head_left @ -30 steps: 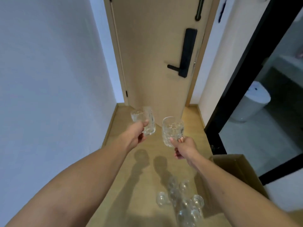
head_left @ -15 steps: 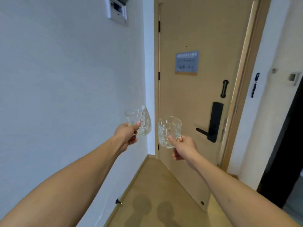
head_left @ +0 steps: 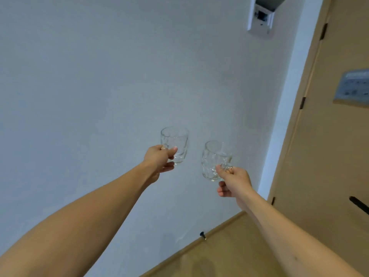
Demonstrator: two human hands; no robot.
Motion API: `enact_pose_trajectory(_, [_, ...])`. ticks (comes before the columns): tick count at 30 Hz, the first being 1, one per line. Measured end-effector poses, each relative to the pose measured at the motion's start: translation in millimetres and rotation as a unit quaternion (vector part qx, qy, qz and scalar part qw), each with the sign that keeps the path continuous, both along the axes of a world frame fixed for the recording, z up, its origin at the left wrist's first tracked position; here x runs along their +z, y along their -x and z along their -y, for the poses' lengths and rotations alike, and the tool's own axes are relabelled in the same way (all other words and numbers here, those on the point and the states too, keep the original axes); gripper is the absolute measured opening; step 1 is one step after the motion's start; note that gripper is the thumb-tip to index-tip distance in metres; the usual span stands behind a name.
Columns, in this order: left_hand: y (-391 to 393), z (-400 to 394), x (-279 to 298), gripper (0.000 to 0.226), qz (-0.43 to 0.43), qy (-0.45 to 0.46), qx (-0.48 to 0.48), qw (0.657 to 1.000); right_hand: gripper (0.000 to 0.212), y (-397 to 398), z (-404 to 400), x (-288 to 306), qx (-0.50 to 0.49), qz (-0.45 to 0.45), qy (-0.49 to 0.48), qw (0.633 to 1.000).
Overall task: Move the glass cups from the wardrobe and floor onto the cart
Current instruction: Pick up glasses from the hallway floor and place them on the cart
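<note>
Clear dimpled glass fills both of my hands. My left hand (head_left: pixel 159 156) grips one glass cup (head_left: pixel 175 143) by its side, thumb pressed across the front and fingers curled behind it. My right hand (head_left: pixel 232 180) pinches a second glass cup (head_left: pixel 214 159) low on its body with thumb and forefinger, while my other fingers curl loosely beneath. Both cups are upright, near each other but not touching, held out in the air at arm's length.

Ahead of me is a plain pale wall (head_left: pixel 99 86) with a small white wall panel (head_left: pixel 260 17) high up. To the right stands a tan wooden door (head_left: pixel 329 146) bearing a grey notice (head_left: pixel 353 86). A strip of wooden floor (head_left: pixel 229 252) shows at the bottom, with a small dark doorstop (head_left: pixel 202 234) at the base of the wall.

Neither the cart nor the wardrobe is in view. I judge these two cups are picked up and mid-carry; they remain to be set down on the cart. How many other cups are left, I cannot tell from here.
</note>
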State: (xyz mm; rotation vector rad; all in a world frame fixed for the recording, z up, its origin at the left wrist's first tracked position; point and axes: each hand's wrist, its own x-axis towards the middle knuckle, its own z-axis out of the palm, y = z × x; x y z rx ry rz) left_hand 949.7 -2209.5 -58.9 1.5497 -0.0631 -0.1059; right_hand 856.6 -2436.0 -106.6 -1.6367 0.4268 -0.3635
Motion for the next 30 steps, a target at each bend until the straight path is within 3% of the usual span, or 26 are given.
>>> enact_pose_trajectory(15, [132, -271, 3, 0.023, 0.036, -0.017, 0.249, 0.968, 0.05, 16, -268, 20, 0.235, 0.028, 0.008, 0.971])
enact_pose_trajectory(25, [289, -487, -4, 0.028, 0.048, -0.065, 0.368, 0.926, 0.051, 104, -499, 14, 0.37, 0.012, -0.012, 0.929])
enact_pose_trajectory(30, [367, -589, -18, 0.04, 0.042, -0.062, 0.448, 0.891, 0.05, 158, -613, 5, 0.44, 0.004, -0.011, 0.898])
